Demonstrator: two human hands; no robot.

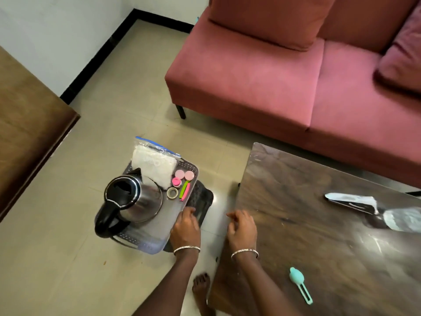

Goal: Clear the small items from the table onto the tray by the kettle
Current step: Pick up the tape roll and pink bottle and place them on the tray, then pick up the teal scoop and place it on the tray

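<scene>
Small items: I am counting two lying on the table (296,229).

- Nearest: a teal tool (296,276), lying flat by the table's near edge.
- Right hand (241,229): hovering at the table's left edge, fingers loosely curled, holding nothing that I am seeing.
- Left hand (185,226): resting on the tray's near right edge, fingers bent down. I cannot tell whether it is gripping the rim.
- Tray (148,229): sitting on a dark stool (202,197) left of the table. It is carrying the kettle (134,199), a tape roll (172,193), pink and green clips (184,190), pink lids (182,176) and, farthest, a clear bag (155,165).
- Far right on the table: a silver packet (350,201), lying well apart from both hands.

I am judging the task mostly done, with the tool and packet left to move.
</scene>
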